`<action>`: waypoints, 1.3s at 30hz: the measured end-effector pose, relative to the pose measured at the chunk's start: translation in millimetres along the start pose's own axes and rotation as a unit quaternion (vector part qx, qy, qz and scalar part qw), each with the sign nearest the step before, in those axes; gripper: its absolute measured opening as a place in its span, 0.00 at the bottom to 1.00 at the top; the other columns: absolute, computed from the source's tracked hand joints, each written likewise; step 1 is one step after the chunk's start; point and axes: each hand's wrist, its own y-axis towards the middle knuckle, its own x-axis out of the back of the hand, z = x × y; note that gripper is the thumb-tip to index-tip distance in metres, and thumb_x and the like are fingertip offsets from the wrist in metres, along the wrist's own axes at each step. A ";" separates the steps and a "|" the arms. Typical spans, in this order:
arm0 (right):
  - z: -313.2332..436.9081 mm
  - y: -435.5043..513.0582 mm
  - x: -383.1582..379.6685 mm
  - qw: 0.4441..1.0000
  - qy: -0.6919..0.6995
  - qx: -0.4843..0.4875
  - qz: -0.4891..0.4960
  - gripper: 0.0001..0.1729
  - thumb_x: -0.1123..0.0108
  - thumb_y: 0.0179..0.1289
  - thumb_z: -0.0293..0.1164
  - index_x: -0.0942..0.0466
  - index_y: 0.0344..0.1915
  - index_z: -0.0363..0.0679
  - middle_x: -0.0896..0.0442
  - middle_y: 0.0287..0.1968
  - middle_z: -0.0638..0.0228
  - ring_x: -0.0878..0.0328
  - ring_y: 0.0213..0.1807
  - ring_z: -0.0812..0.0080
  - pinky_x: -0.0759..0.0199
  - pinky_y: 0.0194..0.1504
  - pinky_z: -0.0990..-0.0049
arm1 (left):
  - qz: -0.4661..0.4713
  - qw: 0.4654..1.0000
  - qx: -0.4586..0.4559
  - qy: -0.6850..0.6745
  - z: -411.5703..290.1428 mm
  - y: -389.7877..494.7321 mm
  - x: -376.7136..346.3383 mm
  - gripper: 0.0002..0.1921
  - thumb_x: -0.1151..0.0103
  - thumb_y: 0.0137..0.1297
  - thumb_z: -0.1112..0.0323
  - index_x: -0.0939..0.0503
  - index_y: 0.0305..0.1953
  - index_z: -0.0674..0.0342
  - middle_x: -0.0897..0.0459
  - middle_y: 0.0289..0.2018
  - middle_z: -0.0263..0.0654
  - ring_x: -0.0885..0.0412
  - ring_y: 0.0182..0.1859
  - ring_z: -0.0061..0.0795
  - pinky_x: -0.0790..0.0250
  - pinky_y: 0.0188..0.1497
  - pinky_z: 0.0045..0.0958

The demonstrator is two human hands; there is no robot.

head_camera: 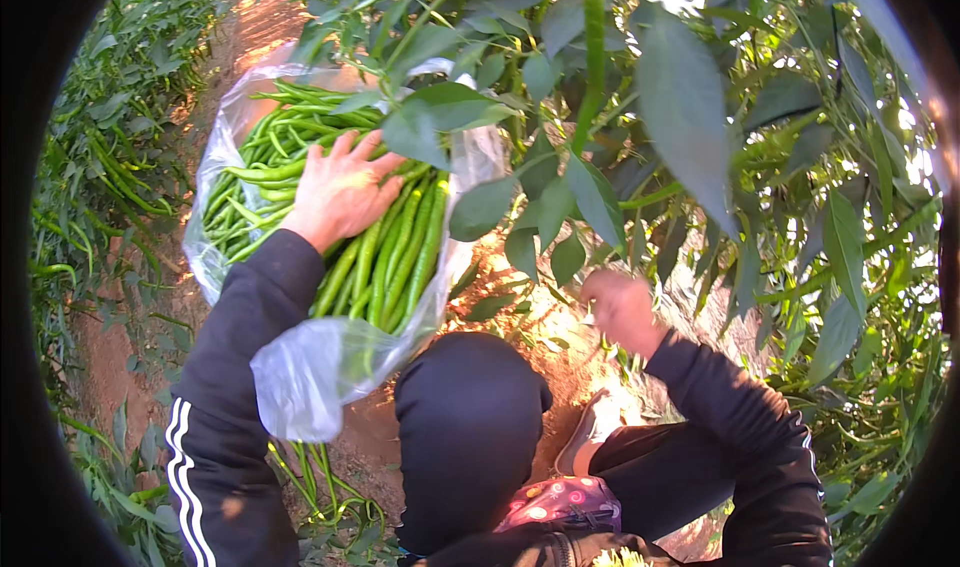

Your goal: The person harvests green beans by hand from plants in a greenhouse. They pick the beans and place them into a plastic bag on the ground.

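Note:
My left hand [341,193] lies palm down on a heap of long green chili peppers [397,259], its fingers spread. The heap fills a clear plastic bag [300,387], whose loose edge folds over toward my knee. To the right, my right hand [624,313] is blurred and its fingers look curled. It hovers low beside the pepper plants [536,214], above the soil; whether anything is in it cannot be made out. One long green pepper [593,49] hangs from a stem above and between my hands. Leaves hide the upper right of the bag.
Leafy plants [840,267] crowd the right side. Another row of pepper plants [120,162] borders the dirt path [259,11] on the left. My bent knee [469,432] and shoe [589,432] are close below. Several thin peppers [322,484] lie among leaves near the bag's lower edge.

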 end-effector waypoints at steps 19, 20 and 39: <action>-72.6 45.3 100.8 0.818 0.455 -0.352 0.006 0.16 0.32 0.62 0.33 0.23 0.46 0.38 0.17 0.37 0.66 0.20 0.34 0.75 0.24 0.31 0.76 | -0.029 0.998 -0.009 0.056 -13.5 -6.0 4.5 0.24 0.51 0.68 0.50 0.32 0.66 0.36 0.32 0.66 0.36 0.33 0.65 0.44 0.39 0.58 0.52; -69.2 42.4 108.7 0.819 0.450 -0.356 0.006 0.17 0.32 0.62 0.34 0.23 0.47 0.38 0.17 0.37 0.66 0.19 0.35 0.74 0.23 0.32 0.76 | -0.025 0.998 -0.006 0.051 -14.7 -6.7 5.9 0.24 0.51 0.68 0.50 0.32 0.66 0.36 0.32 0.66 0.37 0.33 0.65 0.44 0.39 0.58 0.52; -204.6 84.6 26.6 0.733 0.407 -0.481 -0.256 0.08 0.49 0.69 0.32 0.32 0.30 0.46 0.37 0.18 0.73 0.44 0.11 0.76 0.54 0.12 0.76 | -0.033 0.999 -0.008 0.037 -12.4 -6.9 3.4 0.25 0.49 0.67 0.53 0.32 0.66 0.40 0.29 0.63 0.38 0.34 0.64 0.45 0.39 0.60 0.51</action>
